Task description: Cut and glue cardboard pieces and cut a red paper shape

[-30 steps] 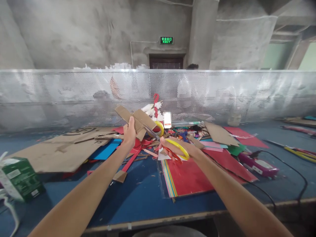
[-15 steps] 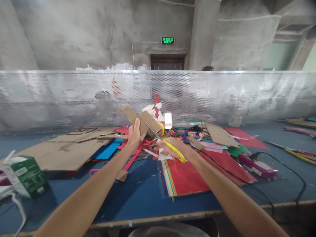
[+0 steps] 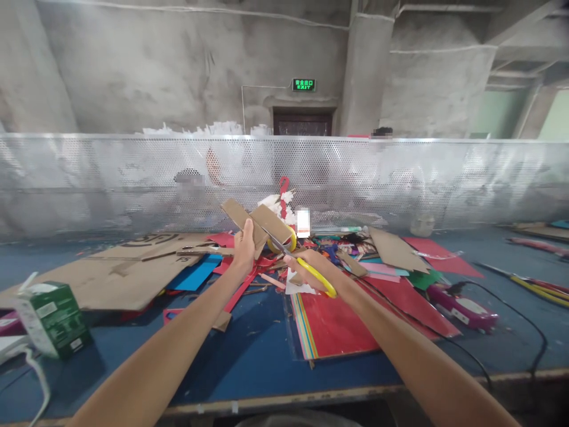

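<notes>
My left hand (image 3: 245,243) is closed on a piece of brown cardboard (image 3: 236,214), thumb on its near face. In my right hand (image 3: 311,264) is a pair of scissors with yellow handles (image 3: 320,277). The metal scissor blades (image 3: 276,242) reach up and left to the cardboard, where a slit divides it from a right-hand flap (image 3: 272,223). Behind the blades shows a roll of yellow tape (image 3: 292,238). My right fingers are partly hidden by the back of the hand.
Large flat cardboard (image 3: 120,273) lies to the left, behind a green box (image 3: 54,320). Red paper sheets in a clear sleeve (image 3: 342,326) lie under my right forearm. A purple device (image 3: 462,307) with a black cable is at right. A perforated metal screen (image 3: 133,178) stands behind the table.
The whole view has shifted slightly, with the scene sitting a little lower in the picture. Both hands keep their hold on the cardboard and scissors, with little change between them.
</notes>
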Demonstrator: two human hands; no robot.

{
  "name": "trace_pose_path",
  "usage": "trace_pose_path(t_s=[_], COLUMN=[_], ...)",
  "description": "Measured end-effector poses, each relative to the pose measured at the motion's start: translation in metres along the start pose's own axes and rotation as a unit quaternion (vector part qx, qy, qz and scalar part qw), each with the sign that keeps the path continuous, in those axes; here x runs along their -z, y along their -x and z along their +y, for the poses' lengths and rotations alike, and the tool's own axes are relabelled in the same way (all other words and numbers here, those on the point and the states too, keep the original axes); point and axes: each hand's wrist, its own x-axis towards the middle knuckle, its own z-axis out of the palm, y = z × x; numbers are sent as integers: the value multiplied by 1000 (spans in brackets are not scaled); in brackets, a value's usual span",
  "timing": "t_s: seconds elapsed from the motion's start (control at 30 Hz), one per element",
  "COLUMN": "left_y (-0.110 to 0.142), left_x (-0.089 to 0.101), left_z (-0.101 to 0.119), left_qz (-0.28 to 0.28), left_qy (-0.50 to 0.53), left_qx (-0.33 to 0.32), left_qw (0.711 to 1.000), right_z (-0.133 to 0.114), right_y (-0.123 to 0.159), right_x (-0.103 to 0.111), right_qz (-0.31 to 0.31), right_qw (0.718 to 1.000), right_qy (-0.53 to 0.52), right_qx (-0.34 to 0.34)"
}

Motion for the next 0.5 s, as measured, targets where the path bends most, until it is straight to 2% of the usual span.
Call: trace_pose_path(t_s=[0.2, 0.43, 0.5], left_y=[0, 1, 2], left_x=[-2, 1, 1], left_z=[1, 2, 2], left_qz=[-13, -25, -29], left_qy=[6, -44, -54], left_qx=[7, -22, -34], left_qw=[1000, 998, 998], right_z=[14, 22, 21], right_y=[-4, -6, -7], right_x=[-4, -4, -3], right_qz=[16, -47, -44], right_qw=[998, 991, 991], right_qy=[31, -30, -36], right_qx=[52, 121, 123])
